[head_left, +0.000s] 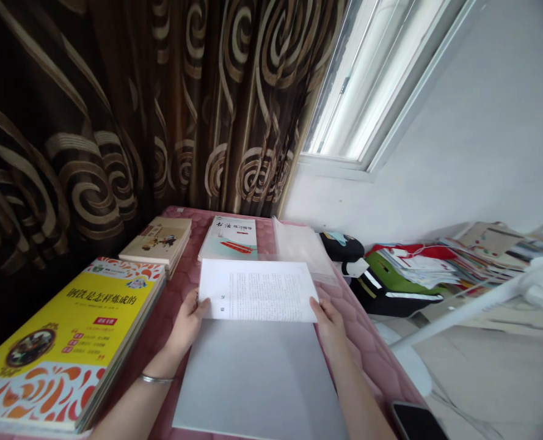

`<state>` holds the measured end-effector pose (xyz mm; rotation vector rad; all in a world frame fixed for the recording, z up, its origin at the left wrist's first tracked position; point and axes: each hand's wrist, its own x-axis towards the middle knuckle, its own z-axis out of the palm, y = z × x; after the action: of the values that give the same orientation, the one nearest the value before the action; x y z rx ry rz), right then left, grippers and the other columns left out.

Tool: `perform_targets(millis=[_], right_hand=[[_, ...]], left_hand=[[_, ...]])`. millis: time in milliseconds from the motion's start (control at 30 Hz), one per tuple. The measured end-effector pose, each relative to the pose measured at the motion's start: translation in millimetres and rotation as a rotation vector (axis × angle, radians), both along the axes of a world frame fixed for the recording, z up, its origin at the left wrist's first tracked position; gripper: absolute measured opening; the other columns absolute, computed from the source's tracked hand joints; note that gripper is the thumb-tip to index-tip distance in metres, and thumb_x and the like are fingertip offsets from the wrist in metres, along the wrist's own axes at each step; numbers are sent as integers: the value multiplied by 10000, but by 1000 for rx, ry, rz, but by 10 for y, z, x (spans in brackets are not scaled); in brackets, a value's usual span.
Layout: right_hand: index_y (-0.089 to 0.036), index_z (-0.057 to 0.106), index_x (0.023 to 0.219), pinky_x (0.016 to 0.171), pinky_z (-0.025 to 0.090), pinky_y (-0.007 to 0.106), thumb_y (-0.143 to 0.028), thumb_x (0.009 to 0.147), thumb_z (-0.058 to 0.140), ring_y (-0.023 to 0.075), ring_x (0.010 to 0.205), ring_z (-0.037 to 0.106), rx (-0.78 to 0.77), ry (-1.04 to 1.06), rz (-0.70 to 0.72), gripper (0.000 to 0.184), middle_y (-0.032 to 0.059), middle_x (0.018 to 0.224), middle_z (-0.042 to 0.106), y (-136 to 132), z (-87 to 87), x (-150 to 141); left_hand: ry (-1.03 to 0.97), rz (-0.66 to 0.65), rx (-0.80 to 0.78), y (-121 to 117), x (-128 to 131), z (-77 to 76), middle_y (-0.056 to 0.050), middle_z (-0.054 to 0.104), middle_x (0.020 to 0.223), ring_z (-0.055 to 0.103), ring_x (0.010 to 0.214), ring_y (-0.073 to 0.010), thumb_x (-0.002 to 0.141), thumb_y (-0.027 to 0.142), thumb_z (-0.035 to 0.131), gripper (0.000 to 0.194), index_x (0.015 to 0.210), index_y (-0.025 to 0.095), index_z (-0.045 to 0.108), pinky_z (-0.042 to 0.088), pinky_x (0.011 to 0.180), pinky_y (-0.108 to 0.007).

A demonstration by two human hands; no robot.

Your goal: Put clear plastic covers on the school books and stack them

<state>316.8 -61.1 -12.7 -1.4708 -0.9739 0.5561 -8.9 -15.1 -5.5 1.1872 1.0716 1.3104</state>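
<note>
A white printed booklet [266,290], its text turned sideways, is held up between both hands. My left hand [193,318] pinches its left edge, thumb on top; a metal bangle circles that wrist. At the opposite edge my right hand [327,319] grips with the thumb on the page. Below the booklet a large plain pale grey-white sheet or cover [259,373] lies on the pink quilted surface [367,348]. Just beyond rests a white book [234,235] with a red and green picture on its cover.
Left lies a stack topped by a yellow book [101,311], behind it some tan books [159,239]. A clear plastic sheet [303,250] is at the back right. A phone [418,421] lies near the right edge. Beyond stand a white fan [459,315], bags [385,284] and piled papers [491,250].
</note>
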Motion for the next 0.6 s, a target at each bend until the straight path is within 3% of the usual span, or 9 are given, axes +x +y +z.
perform_targets(millis=[167,367,500,600], right_hand=[[-267,587,648,569,437,312,-598,700,653,201,608,533,-34,64,45,341,-21,626,598,-29,55,-21],[-248,524,575,528,381,304,-608,705,638,183,567,468,-58,6,-1,399,-22,557,515,-11,47,-15],[-254,583,650,546,402,294,-547,710,666,185,603,500,-8,78,35,310,-28,611,562,-23,8,12],[-257,609,662,544,423,301,-537,720,656,194,609,528,-5,15,-4,290,-20,630,597,-27,2,13]], left_hand=[[3,-1,10,6,16,10,-78,731,994,657,957,-255,706,486,684,436,997,171,611,485,890,-380],[11,-10,-17,-21,6,7,-76,728,1012,655,956,-255,701,449,682,442,1032,166,607,480,882,-371],[-7,-9,2,8,17,-23,-81,731,991,659,952,-260,697,487,691,443,996,169,611,485,886,-383],[-3,-3,12,10,17,-12,-86,730,998,657,956,-263,696,492,691,439,982,169,612,481,903,-394]])
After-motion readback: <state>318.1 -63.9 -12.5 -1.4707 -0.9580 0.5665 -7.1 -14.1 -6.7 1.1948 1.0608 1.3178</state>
